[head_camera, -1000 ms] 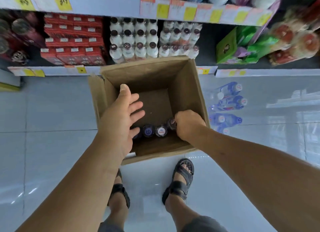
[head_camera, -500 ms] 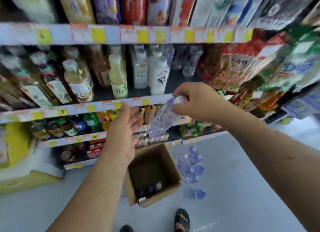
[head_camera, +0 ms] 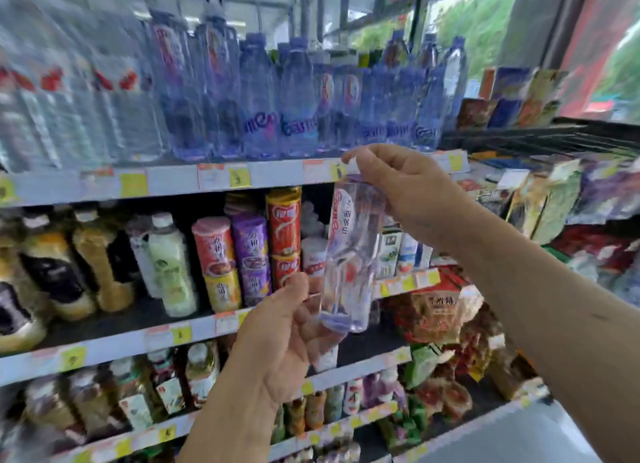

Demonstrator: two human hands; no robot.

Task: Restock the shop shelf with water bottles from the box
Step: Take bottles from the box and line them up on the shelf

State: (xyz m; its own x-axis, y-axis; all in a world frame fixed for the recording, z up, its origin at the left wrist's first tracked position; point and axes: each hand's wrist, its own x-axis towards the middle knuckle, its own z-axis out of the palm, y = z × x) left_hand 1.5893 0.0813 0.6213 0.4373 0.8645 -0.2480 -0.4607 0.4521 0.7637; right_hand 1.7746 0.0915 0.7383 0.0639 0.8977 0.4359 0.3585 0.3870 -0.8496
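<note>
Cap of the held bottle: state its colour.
White: the cap on the bottle, pinched by the right hand; head view.

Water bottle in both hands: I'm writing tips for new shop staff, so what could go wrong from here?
1. The right hand pinches the water bottle only at its cap; if the left hand under the base lets go, that grip may slip.
2. The top shelf looks packed with blue bottles up to its edge, so pushing one in could topple neighbours.
</note>
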